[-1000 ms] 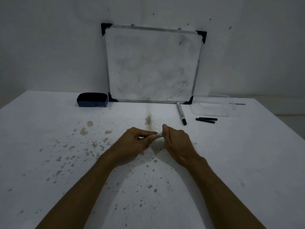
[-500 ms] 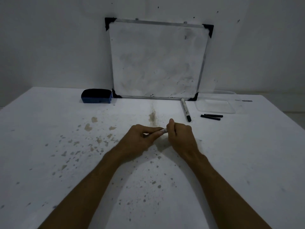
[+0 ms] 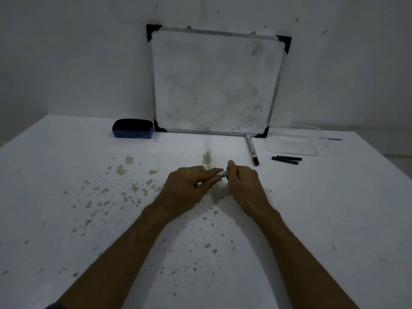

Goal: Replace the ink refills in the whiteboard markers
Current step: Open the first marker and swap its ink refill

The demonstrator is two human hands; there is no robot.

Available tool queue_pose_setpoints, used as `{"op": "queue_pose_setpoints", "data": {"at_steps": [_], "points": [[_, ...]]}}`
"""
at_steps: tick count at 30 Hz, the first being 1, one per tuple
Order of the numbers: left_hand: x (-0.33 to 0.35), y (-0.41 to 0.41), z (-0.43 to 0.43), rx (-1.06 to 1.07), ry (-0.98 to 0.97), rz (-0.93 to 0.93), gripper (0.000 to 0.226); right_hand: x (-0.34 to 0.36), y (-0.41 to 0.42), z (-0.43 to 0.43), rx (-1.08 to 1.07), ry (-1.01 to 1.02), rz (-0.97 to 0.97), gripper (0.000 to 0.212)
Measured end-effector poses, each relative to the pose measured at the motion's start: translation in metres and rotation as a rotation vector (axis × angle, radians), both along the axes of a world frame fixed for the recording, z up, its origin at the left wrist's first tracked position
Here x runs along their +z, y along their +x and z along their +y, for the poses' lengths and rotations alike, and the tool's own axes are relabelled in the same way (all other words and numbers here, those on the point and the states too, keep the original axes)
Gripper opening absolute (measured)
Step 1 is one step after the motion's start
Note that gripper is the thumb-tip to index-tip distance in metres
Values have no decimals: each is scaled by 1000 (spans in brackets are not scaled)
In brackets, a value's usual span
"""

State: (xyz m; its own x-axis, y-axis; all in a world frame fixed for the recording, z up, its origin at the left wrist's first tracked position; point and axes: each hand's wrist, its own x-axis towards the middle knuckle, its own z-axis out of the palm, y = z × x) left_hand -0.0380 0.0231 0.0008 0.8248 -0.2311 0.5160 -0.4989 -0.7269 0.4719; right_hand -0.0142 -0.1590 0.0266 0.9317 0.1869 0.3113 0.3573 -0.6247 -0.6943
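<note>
White marker pinched between both hands' fingers.

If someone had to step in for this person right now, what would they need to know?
Left hand: fingers closed on a marker, held just above the table.
Right hand: fingers pinching the same marker's other end.
Second marker: lying capped on the table below the whiteboard.
Two black refills: side by side near the clear tray.
Eraser: left of the whiteboard.
Done: nothing visibly finished; I cannot tell whether the held marker is open.
Left: probably refill both markers.
</note>
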Motion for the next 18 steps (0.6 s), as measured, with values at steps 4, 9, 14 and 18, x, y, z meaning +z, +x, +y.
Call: {"op": "queue_pose_setpoints", "data": {"at_steps": [4,9,14,18], "points": [[21,-7,9,-152,-339,569,31,-7,-2,-3,129,-51,-92,39],[29,-10,23,-132,-391,703,30,-9,-8,10,115,-2,-159,58],[16,-5,6,-81,-264,365,33,-5,0,7,9,52,93,55],[29,-7,11,-133,-275,644,36,-10,-4,-6,107,-58,-49,49]]}}
